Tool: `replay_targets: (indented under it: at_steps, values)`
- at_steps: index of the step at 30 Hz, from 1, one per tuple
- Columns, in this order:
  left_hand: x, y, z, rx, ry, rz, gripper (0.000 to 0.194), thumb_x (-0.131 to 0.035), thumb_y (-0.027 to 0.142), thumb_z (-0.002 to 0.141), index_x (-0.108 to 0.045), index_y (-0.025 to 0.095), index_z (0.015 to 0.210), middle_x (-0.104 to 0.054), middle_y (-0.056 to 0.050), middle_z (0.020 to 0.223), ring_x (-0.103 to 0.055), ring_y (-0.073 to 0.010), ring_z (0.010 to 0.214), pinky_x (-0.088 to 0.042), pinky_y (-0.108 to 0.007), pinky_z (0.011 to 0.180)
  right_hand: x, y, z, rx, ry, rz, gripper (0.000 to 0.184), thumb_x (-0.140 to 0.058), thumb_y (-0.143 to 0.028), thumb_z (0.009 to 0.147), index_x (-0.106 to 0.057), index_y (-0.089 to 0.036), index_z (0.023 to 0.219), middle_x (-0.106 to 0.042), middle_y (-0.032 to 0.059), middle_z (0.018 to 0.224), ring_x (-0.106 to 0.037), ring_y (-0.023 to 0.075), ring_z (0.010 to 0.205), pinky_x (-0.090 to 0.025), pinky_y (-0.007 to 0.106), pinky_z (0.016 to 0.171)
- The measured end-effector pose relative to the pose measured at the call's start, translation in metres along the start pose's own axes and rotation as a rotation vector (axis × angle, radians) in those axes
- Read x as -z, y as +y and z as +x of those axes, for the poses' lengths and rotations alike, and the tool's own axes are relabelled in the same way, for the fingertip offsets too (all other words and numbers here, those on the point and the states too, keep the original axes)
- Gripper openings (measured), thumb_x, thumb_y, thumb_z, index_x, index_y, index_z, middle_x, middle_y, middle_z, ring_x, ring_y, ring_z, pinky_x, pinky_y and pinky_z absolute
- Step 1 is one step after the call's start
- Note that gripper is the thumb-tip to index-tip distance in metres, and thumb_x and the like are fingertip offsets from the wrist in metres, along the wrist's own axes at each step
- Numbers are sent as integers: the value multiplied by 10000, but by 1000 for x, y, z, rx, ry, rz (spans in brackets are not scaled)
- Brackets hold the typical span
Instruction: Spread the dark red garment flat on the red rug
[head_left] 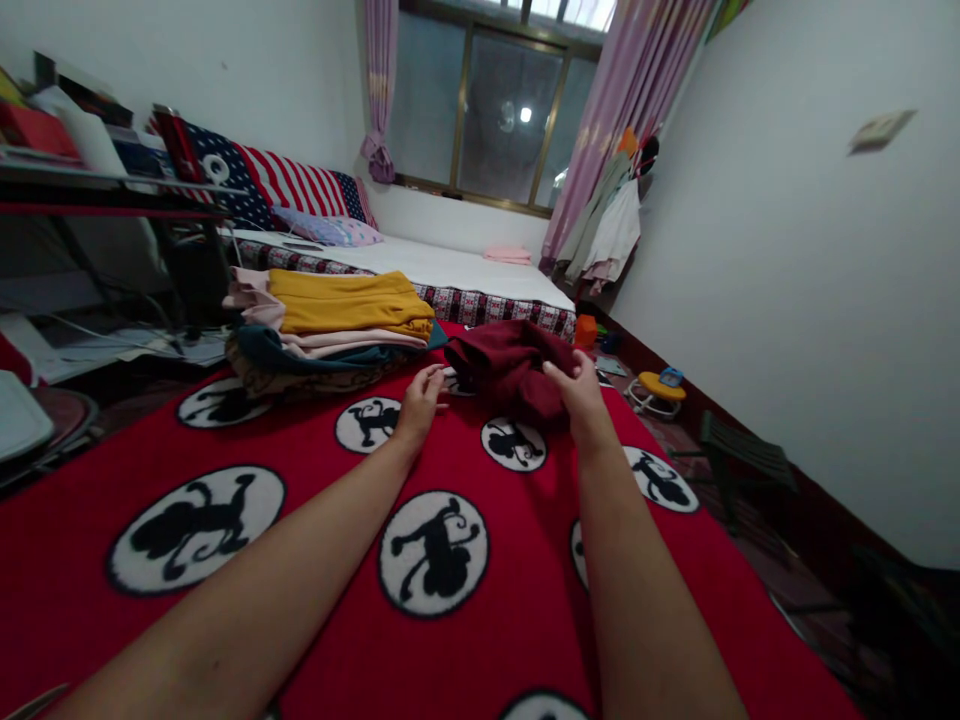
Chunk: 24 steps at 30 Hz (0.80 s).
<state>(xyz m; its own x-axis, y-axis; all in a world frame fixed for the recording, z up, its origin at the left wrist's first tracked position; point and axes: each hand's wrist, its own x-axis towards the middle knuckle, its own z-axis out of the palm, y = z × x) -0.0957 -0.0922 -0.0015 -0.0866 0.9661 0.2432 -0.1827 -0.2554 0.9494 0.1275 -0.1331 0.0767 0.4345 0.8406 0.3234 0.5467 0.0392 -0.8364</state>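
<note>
A crumpled maroon garment (506,365) lies on the red blanket (517,560), which has white ovals with black monkey figures. My right hand (586,395) grips the garment's right side, thumb towards the left; its other fingers are partly hidden. Just left of the garment, my left hand (422,402) hovers over the blanket with fingers slightly bent and apart, holding nothing. Beyond it, on the far left of the blanket, sits a stack of folded clothes, a mustard-yellow garment (341,300) on top and pink and teal ones (262,345) below.
A bed with a white sheet (442,262) stands beyond the blanket, under the window. On the left is a cluttered desk (112,195). A yellow stool (660,388) and a dark folding stool (746,450) stand along the right wall, near hanging clothes (611,225).
</note>
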Motion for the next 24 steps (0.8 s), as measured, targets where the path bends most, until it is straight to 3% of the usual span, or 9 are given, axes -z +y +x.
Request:
replay_targets:
  at_steps: [2,6,8,11,13,16,20,22,24]
  values:
    - [-2,-4,0,-52,-21,88,426,-577,382,832,-581,161,1197,-633,-128,1157,-657,-186,891,-536,-205,561,-8,11,-6,-44,-46,-139,857,-642,-405,780,-238,-158,1494,-402,167,1481,-432,248,1336,-371,361,1080]
    - [-5,-13,2,-171,-60,231,444,-647,284,771,-592,151,1191,-637,-145,1171,-663,-205,929,-567,-315,765,-23,24,-24,48,-162,-548,981,-795,-375,639,-316,-189,1474,-348,172,1509,-332,313,1389,-339,413,1086]
    - [-6,-17,3,-213,-81,288,459,-657,240,752,-589,144,1196,-633,-153,1180,-670,-207,919,-551,-364,845,-27,26,-31,102,-178,-702,824,-772,-327,684,-418,-216,1420,-391,153,1487,-352,317,1371,-367,414,1044]
    - [-7,-19,4,-231,-97,343,472,-655,220,751,-580,136,1209,-624,-166,1192,-675,-212,897,-546,-396,858,-26,28,-34,128,-96,-720,397,-605,-261,839,-600,-250,1236,-610,102,1271,-531,267,1208,-422,353,925]
    - [-6,-18,3,-230,-104,358,466,-648,224,762,-576,133,1213,-624,-170,1188,-675,-212,891,-544,-401,859,-22,29,-30,68,-12,-612,275,-508,-289,903,-666,-259,1126,-698,85,1078,-623,244,1043,-438,323,832]
    - [-6,-14,1,-225,-106,348,447,-643,242,780,-580,124,1207,-631,-170,1174,-670,-219,923,-532,-396,881,-15,27,-20,19,149,-360,307,-467,-350,911,-707,-213,1046,-723,105,996,-649,236,917,-445,312,774]
    - [-5,-4,-1,-245,-39,279,373,-583,321,866,-601,124,1182,-654,-147,1151,-636,-228,1047,-506,-370,930,-5,2,-10,195,296,165,357,-514,-415,847,-712,-140,959,-729,90,945,-640,200,847,-471,312,797]
    - [-2,1,-1,-209,18,233,375,-517,354,918,-595,131,1209,-665,-126,1153,-650,-207,1013,-525,-332,889,5,-22,-15,256,240,448,370,-581,-463,800,-705,-150,954,-730,54,903,-646,181,804,-495,310,780]
    - [2,7,1,-143,61,177,383,-448,374,955,-602,137,1214,-684,-96,1138,-670,-173,956,-545,-271,812,17,-50,-26,250,49,645,376,-666,-495,743,-697,-171,932,-730,24,850,-659,171,762,-518,300,736]
